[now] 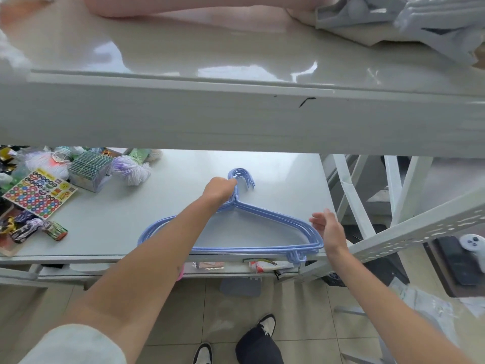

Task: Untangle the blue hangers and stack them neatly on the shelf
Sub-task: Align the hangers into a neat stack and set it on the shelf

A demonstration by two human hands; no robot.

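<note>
Hangers gripped at the necks, stack lying crosswise on the shelf.

The thin blue wire hangers [262,219] are clenched by the left hand [219,191] on the pale grey shelf board [288,179]; the right hand [331,229], fingers released, is held just beside their right tips.

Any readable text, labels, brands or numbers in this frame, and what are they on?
None can be read.
Sticker sheet: small yellow print in one corner, too blurred to read.
Packets under the shelf edge: printing too small to read.
Blue hangers: no markings visible.
</note>
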